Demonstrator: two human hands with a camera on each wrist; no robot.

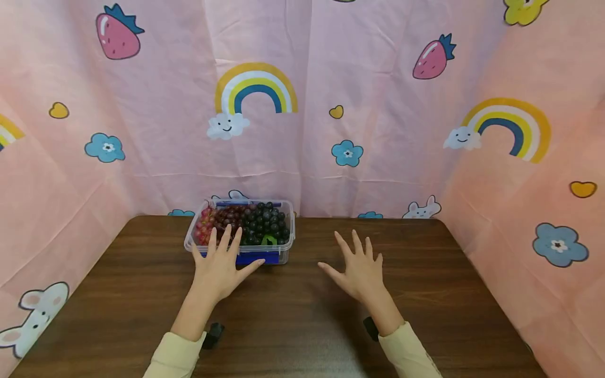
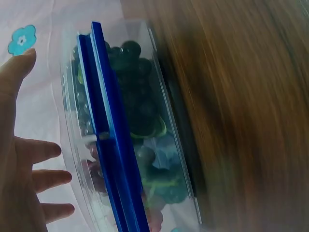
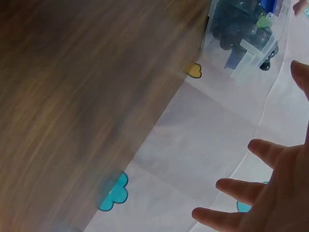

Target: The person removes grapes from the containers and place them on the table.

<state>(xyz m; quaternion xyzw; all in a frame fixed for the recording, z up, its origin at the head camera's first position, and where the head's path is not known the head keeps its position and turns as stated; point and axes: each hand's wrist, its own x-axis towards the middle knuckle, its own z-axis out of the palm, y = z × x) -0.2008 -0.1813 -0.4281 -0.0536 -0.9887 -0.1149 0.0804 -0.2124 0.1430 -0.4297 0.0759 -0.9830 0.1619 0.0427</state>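
A clear plastic container [image 1: 286,254] with a blue front latch [image 2: 108,130] stands at the back of the table, left of centre. Inside lie red grapes [image 1: 205,226] on the left, darker reddish ones in the middle and black grapes [image 1: 264,220] on the right, with a green piece at the front. My left hand [image 1: 217,268], fingers spread, is raised in front of the container and overlaps its front edge in the head view. To the right, my right hand [image 1: 361,270] hovers over the table with fingers spread, holding nothing.
The dark wooden table [image 1: 293,325] reaches back to a pink curtain [image 1: 368,121] printed with rainbows, strawberries and flowers. The curtain also runs along both sides. Each wrist carries a small black camera [image 1: 214,336].
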